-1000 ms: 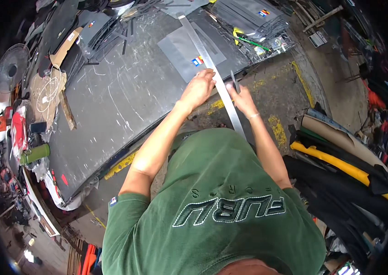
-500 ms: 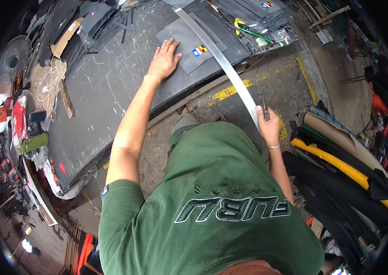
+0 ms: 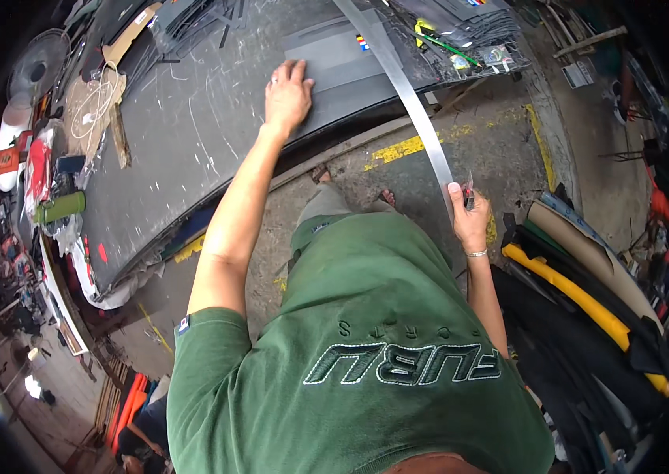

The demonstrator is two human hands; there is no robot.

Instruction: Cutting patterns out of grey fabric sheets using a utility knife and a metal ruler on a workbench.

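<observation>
Left hand point(image 3: 287, 95) lies flat, fingers spread, on the grey sheet point(image 3: 334, 63) atop the dark worktable point(image 3: 192, 142) — holding nothing, just back from the table's near edge. Right hand point(image 3: 469, 221) is clenched around the long metal straightedge point(image 3: 405, 91), which runs off the table over open concrete floor point(image 3: 492, 142). Since half a second ago, the left hand has stayed on the sheet — the straightedge's angle is unchanged.
</observation>
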